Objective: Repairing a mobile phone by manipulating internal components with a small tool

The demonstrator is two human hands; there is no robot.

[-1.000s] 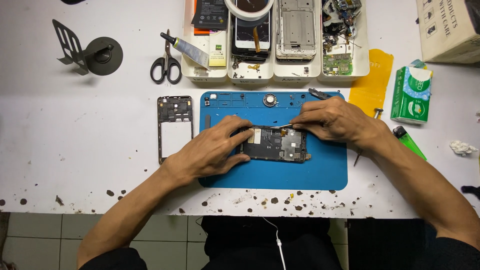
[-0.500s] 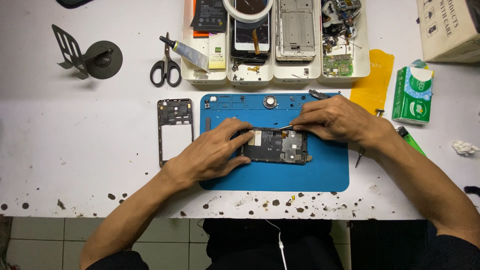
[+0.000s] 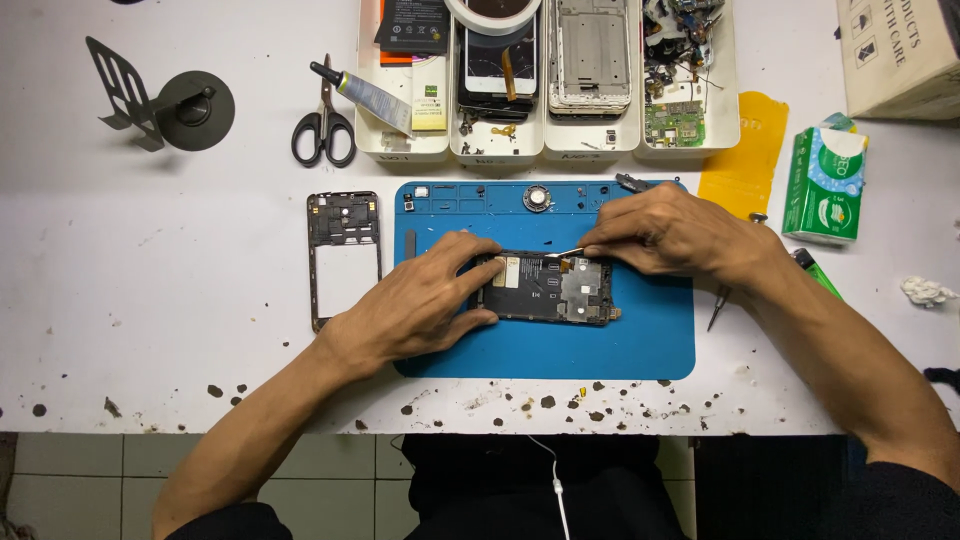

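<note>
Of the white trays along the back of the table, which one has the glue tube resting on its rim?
The leftmost white tray: the glue tube slants across its left rim, beside the scissors.

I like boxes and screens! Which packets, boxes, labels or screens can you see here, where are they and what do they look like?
Tissue pack: right of the blue mat, green and white, soft rectangle.
Cardboard box: top right corner, tan with dark print.
Phone screen: in the white tray at the top, white-framed, cracked.
Glue tube: beside the scissors, grey label, black tip.
</note>
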